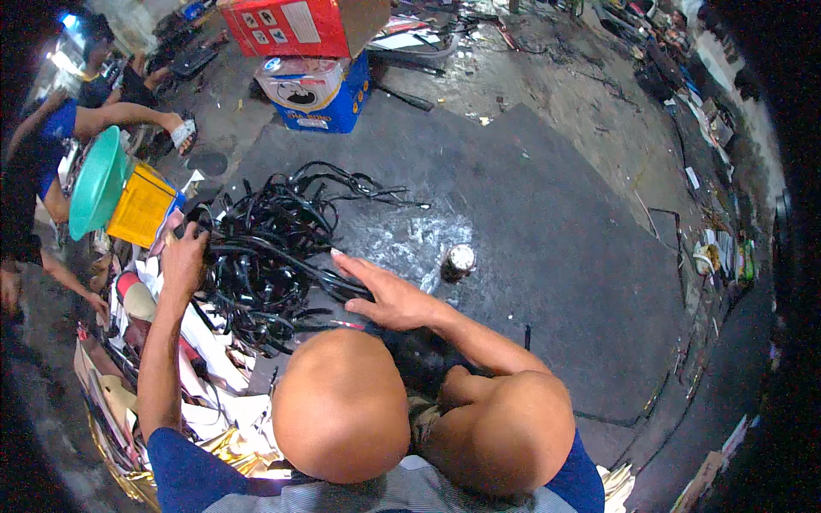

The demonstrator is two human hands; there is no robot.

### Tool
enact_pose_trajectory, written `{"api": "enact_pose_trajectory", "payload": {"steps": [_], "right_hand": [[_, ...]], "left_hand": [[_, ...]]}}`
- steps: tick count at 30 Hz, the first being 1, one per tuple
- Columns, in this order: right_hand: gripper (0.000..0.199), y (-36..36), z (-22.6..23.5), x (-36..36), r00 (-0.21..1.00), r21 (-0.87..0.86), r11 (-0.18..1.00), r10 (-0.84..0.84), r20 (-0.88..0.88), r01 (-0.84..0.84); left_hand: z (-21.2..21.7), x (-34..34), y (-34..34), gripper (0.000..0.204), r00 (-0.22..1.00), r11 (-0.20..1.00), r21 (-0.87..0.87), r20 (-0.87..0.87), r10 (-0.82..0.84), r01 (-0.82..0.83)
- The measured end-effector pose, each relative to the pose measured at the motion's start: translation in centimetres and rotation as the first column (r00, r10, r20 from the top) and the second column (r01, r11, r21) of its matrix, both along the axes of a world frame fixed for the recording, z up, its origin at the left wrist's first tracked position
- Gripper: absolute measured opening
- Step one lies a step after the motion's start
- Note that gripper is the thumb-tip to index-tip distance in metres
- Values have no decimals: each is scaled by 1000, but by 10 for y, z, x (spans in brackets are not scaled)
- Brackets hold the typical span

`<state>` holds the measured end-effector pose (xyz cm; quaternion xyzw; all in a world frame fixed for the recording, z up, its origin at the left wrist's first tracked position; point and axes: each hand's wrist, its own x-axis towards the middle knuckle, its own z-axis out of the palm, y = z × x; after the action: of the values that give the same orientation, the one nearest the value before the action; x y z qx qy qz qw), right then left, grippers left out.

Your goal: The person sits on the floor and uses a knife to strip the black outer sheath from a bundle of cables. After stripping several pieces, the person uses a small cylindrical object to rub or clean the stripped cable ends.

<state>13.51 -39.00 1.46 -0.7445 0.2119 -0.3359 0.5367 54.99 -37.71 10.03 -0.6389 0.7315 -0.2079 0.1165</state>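
Note:
A tangled heap of glossy black cables (269, 244) lies on the dark sheet in front of my knees. At the heap's left edge, my left hand (184, 256) is closed round some of the strands, its fingertips partly hidden among them. My right hand (389, 295) rests at the near right side of the heap, its fingers stretched out beside a bundle of cables running toward it. Its palm is turned away from view. Right of the cables stands a small round container with a whitish top (460, 258), surrounded by pale smears on the sheet.
A red carton (291, 30) sits on a blue box (325, 107) beyond the cables. To the left, a green basin (97, 184) leans by a yellow container (144, 205), near another person's leg (128, 120). Paper scraps (209, 350) lie beside my left arm.

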Motion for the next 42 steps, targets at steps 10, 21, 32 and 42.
{"api": "enact_pose_trajectory", "payload": {"steps": [10,21,32,42], "right_hand": [[32,84,-93,-130,609,26,896,-279,-742,443],[57,240,-186,-239,-415,-557,54,-609,-676,828],[58,230,-198,-261,-799,-793,-268,-450,-399,547],[21,244,-239,-313,-573,-607,-209,-650,-499,766]], "left_hand": [[-44,-139,31,61,580,946,214,-814,35,243],[-202,-241,21,82,849,695,546,-496,-183,468],[-176,-164,54,65,889,840,479,-458,-10,256],[-204,-334,-93,52,495,754,-15,-746,-446,657]]}}
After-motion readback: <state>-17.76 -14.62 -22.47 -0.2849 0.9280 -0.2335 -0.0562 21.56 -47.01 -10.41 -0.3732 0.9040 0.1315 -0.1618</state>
